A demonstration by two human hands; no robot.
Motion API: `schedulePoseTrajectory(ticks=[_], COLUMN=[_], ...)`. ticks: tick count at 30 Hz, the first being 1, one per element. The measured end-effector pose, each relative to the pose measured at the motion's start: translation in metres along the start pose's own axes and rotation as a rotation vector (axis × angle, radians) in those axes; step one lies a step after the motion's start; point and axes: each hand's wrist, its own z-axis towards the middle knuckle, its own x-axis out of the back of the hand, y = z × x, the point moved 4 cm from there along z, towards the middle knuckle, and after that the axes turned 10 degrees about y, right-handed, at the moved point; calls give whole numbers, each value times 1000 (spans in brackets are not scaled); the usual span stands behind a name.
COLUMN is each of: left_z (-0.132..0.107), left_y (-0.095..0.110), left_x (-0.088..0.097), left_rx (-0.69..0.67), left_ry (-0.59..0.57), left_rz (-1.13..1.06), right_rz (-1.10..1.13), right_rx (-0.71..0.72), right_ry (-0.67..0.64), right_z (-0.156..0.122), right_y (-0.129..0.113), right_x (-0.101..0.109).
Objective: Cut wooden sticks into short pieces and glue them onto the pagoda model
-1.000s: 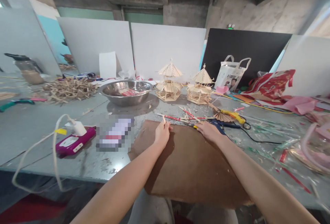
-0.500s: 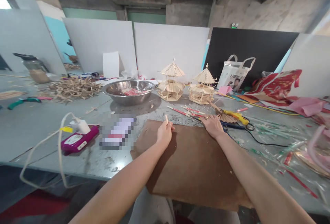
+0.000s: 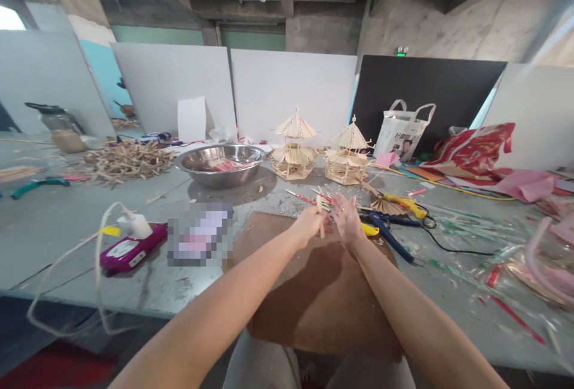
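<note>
My left hand point(image 3: 308, 223) is closed around a pale wooden stick point(image 3: 321, 229), which stands roughly upright over the far part of a brown board point(image 3: 305, 311). Close on its right, my right hand point(image 3: 348, 219) is raised with fingers stretched and partly apart. Whether its fingertips touch the stick I cannot tell. Several red and white sticks point(image 3: 301, 197) lie just beyond both hands. Right of my right hand are a yellow piece point(image 3: 369, 229) and a blue tool point(image 3: 391, 238) whose kind is unclear.
Two stick-built pavilion models point(image 3: 293, 153) stand behind the hands, near a steel basin point(image 3: 219, 177). To the left are a phone point(image 3: 204, 233), a purple power strip point(image 3: 132, 248) and a stick heap point(image 3: 130, 162). A yellow-handled tool point(image 3: 410, 204) and plastic scraps point(image 3: 466, 230) lie right.
My left hand has moved right with the stick. My right hand has lifted from beside the blue tool and come left, close to it. The blue tool has shifted and the yellow piece now shows.
</note>
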Motion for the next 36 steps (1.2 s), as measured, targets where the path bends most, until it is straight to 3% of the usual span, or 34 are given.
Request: schedulePoseTrajectory(ticks=[2,5,8,19,27,30,33,36], left_z=[-8,-9,-4,18,24,21,19,21], left_y=[-1,-6,-7,-23,-34,-36,-37,-37], left_x=[-24,-41,-46,-22,5,6,6,6], left_rx=[56,70,55,19,-209,-372,-528,-571], left_ry=[-138,-96,-69,0,50,40,85,102], left_rz=[-61,-38,-4,-60,-41,76,257,366], right_rz=[80,58,46,-69,-325,-394,-525,-647], right_rx=[-31,-40,-36,27,103,203,446,660], right_ry=[21,20,-23,-165,-298,-269,-252,-210], right_z=[1,0,-3,-18,-30,-29,-30,-34], right_y=[0,-1,-2,7,9,7,-5,-16], right_x=[4,9,9,-7,-16,-14,-12,-10])
